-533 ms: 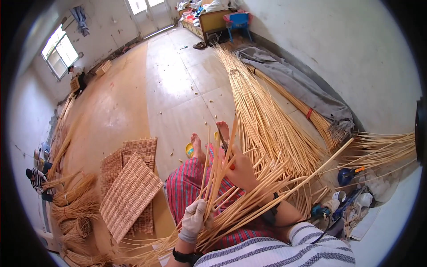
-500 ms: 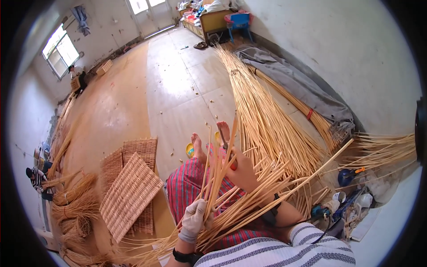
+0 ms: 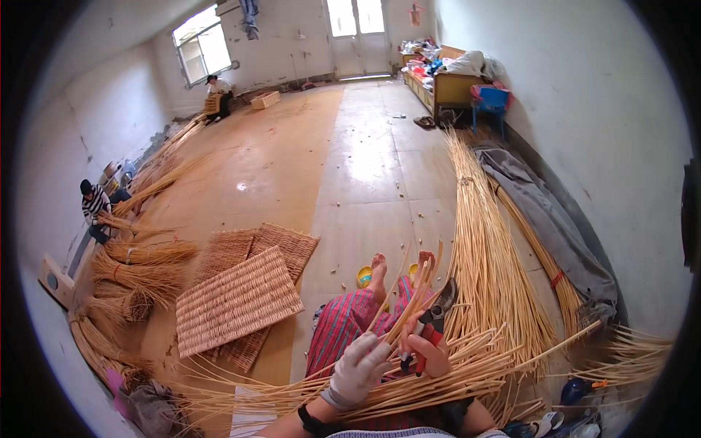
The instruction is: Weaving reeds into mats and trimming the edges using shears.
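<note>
My left hand [image 3: 358, 371], in a white glove, is closed around the lower part of a few pale wicker rods [image 3: 410, 310] that stand up in front of my knees. Close to its right, my bare right hand [image 3: 431, 353] grips pruning shears [image 3: 439, 315] with red handles. Their dark blades point up and away, just right of the upright rods; whether the blades touch a rod I cannot tell. Across my lap lies a loose heap of rods [image 3: 475, 359], passing under both hands. Striped trousers [image 3: 343, 328] cover my legs.
Woven wicker panels [image 3: 237, 301] lie stacked to the left. A long rod bundle [image 3: 489, 255] and a grey cloth [image 3: 544, 208] stretch along the right. More bundles [image 3: 142, 274] line the left wall, where a person [image 3: 95, 208] sits; another person [image 3: 217, 95] sits farther back.
My view has swung left and up. My right hand with the shears has come back from farther along the rods to beside my left hand. The left hand still holds the rods.
</note>
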{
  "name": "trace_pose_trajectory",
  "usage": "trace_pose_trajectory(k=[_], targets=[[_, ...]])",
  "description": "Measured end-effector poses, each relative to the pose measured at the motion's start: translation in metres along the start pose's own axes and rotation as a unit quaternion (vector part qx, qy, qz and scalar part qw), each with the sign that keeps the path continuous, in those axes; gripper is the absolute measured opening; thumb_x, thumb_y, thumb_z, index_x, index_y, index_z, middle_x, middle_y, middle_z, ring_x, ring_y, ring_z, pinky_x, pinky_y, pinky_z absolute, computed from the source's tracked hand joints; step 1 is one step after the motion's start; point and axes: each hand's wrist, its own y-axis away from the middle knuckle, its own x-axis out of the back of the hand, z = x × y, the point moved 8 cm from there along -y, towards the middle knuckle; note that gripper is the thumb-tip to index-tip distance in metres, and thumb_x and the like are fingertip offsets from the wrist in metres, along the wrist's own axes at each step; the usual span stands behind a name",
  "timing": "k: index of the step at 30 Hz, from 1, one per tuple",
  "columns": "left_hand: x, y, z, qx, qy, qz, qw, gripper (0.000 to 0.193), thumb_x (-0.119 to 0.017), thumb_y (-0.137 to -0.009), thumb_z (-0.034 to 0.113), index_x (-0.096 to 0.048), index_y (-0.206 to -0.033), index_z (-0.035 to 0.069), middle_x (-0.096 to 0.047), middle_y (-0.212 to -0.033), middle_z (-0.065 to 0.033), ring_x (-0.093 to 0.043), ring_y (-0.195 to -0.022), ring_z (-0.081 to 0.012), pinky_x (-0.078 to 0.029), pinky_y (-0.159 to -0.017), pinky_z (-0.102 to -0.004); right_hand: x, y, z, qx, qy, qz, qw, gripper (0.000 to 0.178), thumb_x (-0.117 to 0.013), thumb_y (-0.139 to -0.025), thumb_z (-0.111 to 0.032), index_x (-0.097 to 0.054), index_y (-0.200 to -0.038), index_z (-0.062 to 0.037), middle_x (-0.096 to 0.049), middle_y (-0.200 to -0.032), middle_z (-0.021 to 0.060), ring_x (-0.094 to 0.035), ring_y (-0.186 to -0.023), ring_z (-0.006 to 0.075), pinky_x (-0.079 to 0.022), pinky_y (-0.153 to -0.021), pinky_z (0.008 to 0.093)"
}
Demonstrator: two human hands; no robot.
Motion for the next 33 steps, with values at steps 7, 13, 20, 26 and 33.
trace_pose_trajectory(k=[7,13,20,26,33], targets=[[-0.012,0.001,-0.046,0.222,-0.137,-0.153,0.953,0.100,-0.074,-0.083,0.054,-0.030,-0.154,-0.002,-0.047,-0.144,-0.0289,-0.049,-0.132,-0.0453,-0.041,-0.108,-0.0483,-0.003,0.001,0.001,-0.028,0.027,-0.004,0.999,0.022,-0.060,-0.095,-0.012,-0.054,-0.114,-0.0025,-0.062,-0.079,0.0070,-0.063,-0.074,0.0160,-0.053,-0.071,0.0304],[-0.089,0.061,-0.029,0.224,0.154,-0.538,0.798,0.069,-0.042,-0.103,0.056,-0.028,-0.157,0.015,-0.060,-0.130,-0.0268,-0.061,-0.118,-0.0416,-0.047,-0.099,-0.0435,-0.008,-0.016,0.010,-0.024,0.171,-0.095,0.980,0.025,-0.063,-0.096,-0.007,-0.059,-0.119,0.0002,-0.064,-0.079,0.0029,-0.061,-0.072,0.0096,-0.049,-0.063,0.0262],[-0.074,0.048,-0.011,0.173,0.112,-0.496,0.844,0.063,-0.043,-0.103,0.054,-0.050,-0.144,0.007,-0.066,-0.119,-0.0241,-0.063,-0.111,-0.0415,-0.048,-0.097,-0.0463,0.038,-0.015,0.055,-0.096,0.227,0.021,0.969,0.018,-0.067,-0.094,-0.009,-0.063,-0.109,0.0003,-0.066,-0.077,0.0029,-0.064,-0.068,0.0093,-0.051,-0.063,0.0261],[-0.065,0.029,0.036,0.092,0.085,-0.488,0.864,0.044,-0.060,-0.096,0.044,-0.059,-0.122,0.008,-0.066,-0.108,-0.0197,-0.065,-0.103,-0.0385,-0.049,-0.091,-0.0472,0.045,-0.017,0.059,-0.101,0.286,0.035,0.952,0.022,-0.070,-0.091,-0.013,-0.065,-0.110,-0.0024,-0.066,-0.075,0.0003,-0.065,-0.071,0.0070,-0.053,-0.067,0.0251],[-0.052,0.018,0.040,0.145,0.106,-0.360,0.915,0.034,-0.072,-0.088,0.034,-0.065,-0.110,0.008,-0.068,-0.096,-0.0185,-0.067,-0.091,-0.0362,-0.052,-0.079,-0.0449,0.045,-0.015,0.063,-0.040,0.396,-0.017,0.917,0.032,-0.073,-0.088,-0.015,-0.066,-0.116,-0.0044,-0.063,-0.072,-0.0018,-0.057,-0.067,0.0063,-0.048,-0.062,0.0263]])
